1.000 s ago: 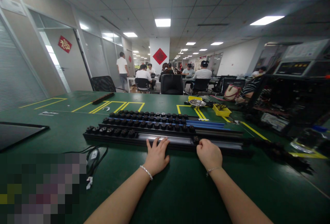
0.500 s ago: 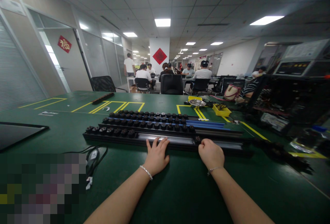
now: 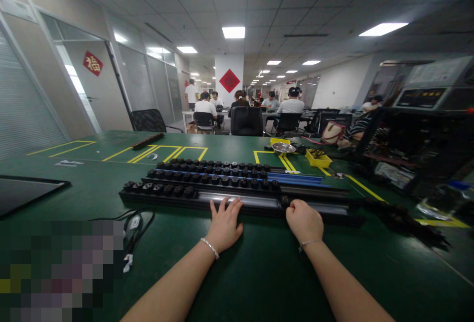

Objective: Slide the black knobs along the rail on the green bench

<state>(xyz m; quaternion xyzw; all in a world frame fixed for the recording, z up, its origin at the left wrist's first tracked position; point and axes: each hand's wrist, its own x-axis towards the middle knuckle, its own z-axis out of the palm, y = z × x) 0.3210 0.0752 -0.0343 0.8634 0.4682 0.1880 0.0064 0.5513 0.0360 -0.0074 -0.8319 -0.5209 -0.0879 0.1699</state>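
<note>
My left hand [image 3: 226, 223] lies with fingers spread on the near edge of a long black rail [image 3: 163, 200]. A shiny strip [image 3: 237, 200] runs along the rail's channel beyond my fingertips. Fingers curled tight, my right hand [image 3: 305, 221] sits at the rail's right part, against a small black round part [image 3: 285, 201]. What those fingers pinch is hidden. Several similar black knob-like parts [image 3: 168, 190] stand in a row at the rail's left end. Behind it lie more rails carrying rows of such parts, with a blue strip [image 3: 296, 179] in one.
Yellow bins [image 3: 318, 158] and a metal bowl [image 3: 283, 148] stand at the back right. A black flat panel [image 3: 29, 193] lies at the left, near a coiled cable [image 3: 138, 230]. Dark equipment [image 3: 407, 139] fills the right side. Several people sit beyond the green table [image 3: 259, 272].
My right hand has shifted very slightly to the right, still closed by the black part. My left hand stays put. A standing person in the background has moved a little right.
</note>
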